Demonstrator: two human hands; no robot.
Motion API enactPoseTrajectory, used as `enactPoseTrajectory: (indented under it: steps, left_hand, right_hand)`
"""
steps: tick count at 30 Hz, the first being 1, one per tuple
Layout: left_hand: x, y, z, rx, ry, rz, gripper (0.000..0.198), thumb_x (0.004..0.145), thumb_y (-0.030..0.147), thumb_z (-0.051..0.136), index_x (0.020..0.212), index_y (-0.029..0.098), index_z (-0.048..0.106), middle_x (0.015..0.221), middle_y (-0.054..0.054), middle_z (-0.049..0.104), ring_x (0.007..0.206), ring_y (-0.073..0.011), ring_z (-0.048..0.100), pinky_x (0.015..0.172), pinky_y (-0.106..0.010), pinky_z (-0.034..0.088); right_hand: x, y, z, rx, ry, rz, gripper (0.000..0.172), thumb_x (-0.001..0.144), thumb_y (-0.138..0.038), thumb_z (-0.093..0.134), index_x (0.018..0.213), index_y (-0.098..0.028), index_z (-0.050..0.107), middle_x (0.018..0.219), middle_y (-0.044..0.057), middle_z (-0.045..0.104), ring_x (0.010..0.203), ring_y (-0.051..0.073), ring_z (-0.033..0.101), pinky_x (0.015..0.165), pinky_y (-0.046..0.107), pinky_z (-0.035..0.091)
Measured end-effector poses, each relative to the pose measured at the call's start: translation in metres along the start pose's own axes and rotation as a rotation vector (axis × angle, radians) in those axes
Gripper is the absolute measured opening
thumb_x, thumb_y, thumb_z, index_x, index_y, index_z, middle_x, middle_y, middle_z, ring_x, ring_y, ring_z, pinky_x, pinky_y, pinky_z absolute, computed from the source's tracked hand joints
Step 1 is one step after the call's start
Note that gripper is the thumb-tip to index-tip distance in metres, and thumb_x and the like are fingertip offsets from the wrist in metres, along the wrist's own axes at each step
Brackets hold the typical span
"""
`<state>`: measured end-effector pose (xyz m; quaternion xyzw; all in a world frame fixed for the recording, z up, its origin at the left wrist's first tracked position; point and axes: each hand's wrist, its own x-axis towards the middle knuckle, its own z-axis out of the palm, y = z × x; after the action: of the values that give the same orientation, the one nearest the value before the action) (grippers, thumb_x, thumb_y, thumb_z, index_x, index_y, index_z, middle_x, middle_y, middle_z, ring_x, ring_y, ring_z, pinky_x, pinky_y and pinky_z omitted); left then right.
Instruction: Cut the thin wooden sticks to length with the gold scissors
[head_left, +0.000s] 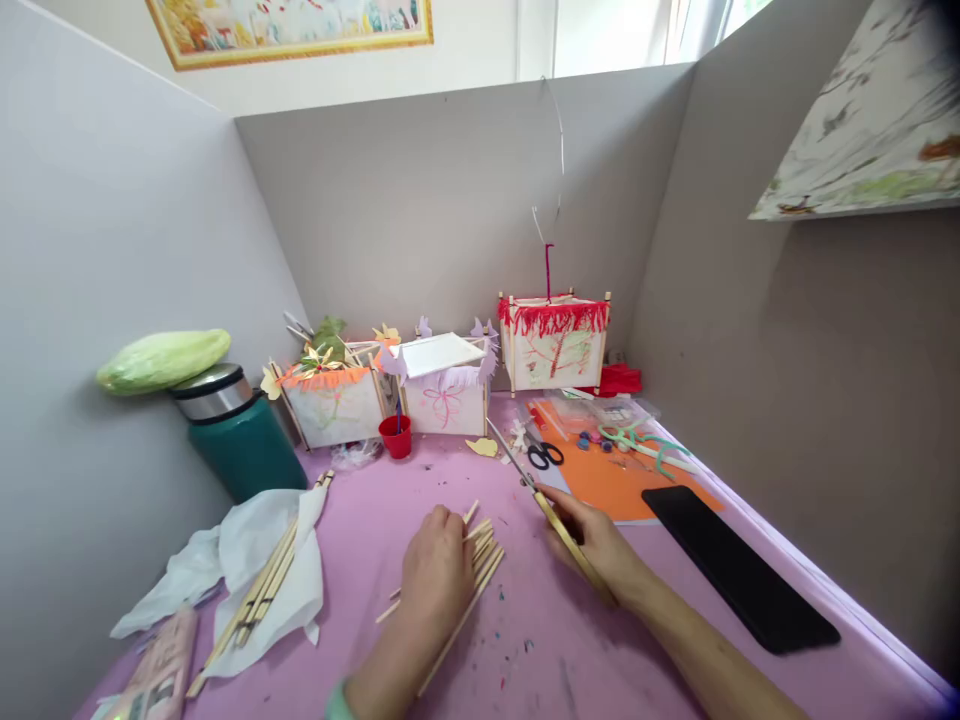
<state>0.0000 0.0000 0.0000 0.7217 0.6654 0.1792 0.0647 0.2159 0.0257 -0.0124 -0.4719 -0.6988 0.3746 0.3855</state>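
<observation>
- Left hand (437, 575) pressed flat on bamboo sticks (480, 560), fingers together, pinning the row against the pink table (525, 640).
- Right hand (592, 540) clamped on yellow ruler (551, 515), angled just right of stick ends, presumably for measuring.
- Beyond: scissors (545, 455), paper lanterns (442, 385).

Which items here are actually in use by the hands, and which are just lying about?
In use:
- left hand pressing down on a bundle of wooden sticks
- right hand holding a yellow ruler

Lying about:
- three paper lanterns
- red cup
- black scissors
- orange paper
- black phone
- green flask
- spare sticks on tissue
</observation>
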Motion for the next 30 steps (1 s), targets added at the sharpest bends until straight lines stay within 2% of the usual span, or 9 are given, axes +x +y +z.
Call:
enactPoseTrajectory:
  steps: [5, 9, 15, 22, 26, 30]
  left_hand:
    - [0.006, -0.01, -0.01, -0.199, 0.07, -0.001, 0.015, 0.085, 0.021, 0.045, 0.075, 0.02, 0.056, 0.084, -0.007, 0.06, 0.081, -0.0207, 0.056, 0.072, -0.031, 0.039]
    - [0.01, -0.02, -0.013, -0.235, 0.026, -0.09, 0.016, 0.086, 0.022, 0.041, 0.074, 0.02, 0.052, 0.074, -0.005, 0.061, 0.071, -0.0198, 0.055, 0.064, -0.03, 0.035]
    - [0.011, -0.017, -0.007, -0.068, -0.05, -0.157, 0.016, 0.085, 0.027, 0.044, 0.077, 0.019, 0.056, 0.084, -0.009, 0.065, 0.076, -0.0212, 0.059, 0.063, -0.029, 0.034]
    - [0.016, -0.021, -0.01, -0.034, -0.119, -0.207, 0.018, 0.081, 0.027, 0.048, 0.077, 0.019, 0.063, 0.082, -0.01, 0.07, 0.077, -0.0224, 0.062, 0.062, -0.029, 0.035]
    - [0.017, -0.026, -0.014, -0.016, -0.122, -0.213, 0.022, 0.08, 0.024, 0.046, 0.076, 0.017, 0.066, 0.084, -0.013, 0.07, 0.08, -0.0234, 0.063, 0.062, -0.03, 0.035]
    - [0.016, -0.027, -0.017, -0.022, -0.147, -0.199, 0.019, 0.077, 0.027, 0.05, 0.073, 0.019, 0.067, 0.08, -0.01, 0.071, 0.075, -0.0214, 0.063, 0.061, -0.028, 0.036]
  right_hand:
    - [-0.004, -0.004, 0.001, -0.044, 0.077, -0.058, 0.052, 0.075, -0.025, 0.052, 0.126, -0.018, 0.047, 0.09, 0.003, 0.062, 0.081, 0.016, 0.06, 0.072, 0.024, 0.048]
    - [-0.005, -0.01, 0.003, -0.092, 0.111, -0.08, 0.042, 0.078, -0.029, 0.051, 0.119, -0.019, 0.049, 0.098, 0.005, 0.064, 0.09, 0.018, 0.062, 0.078, 0.025, 0.048]
    - [-0.002, -0.003, 0.007, -0.252, 0.208, -0.027, 0.034, 0.078, -0.029, 0.052, 0.111, -0.02, 0.055, 0.086, 0.002, 0.067, 0.074, 0.017, 0.062, 0.069, 0.026, 0.047]
    - [-0.007, -0.004, 0.012, -0.367, 0.209, -0.144, 0.029, 0.082, -0.03, 0.05, 0.109, -0.021, 0.055, 0.091, 0.003, 0.068, 0.078, 0.017, 0.064, 0.07, 0.026, 0.047]
    - [-0.006, -0.002, 0.012, -0.391, 0.231, -0.143, 0.029, 0.082, -0.029, 0.049, 0.109, -0.022, 0.055, 0.09, 0.003, 0.068, 0.076, 0.017, 0.064, 0.069, 0.026, 0.047]
    - [-0.005, -0.001, 0.013, -0.396, 0.233, -0.149, 0.03, 0.081, -0.027, 0.05, 0.11, -0.022, 0.055, 0.091, 0.002, 0.068, 0.078, 0.017, 0.064, 0.07, 0.027, 0.047]
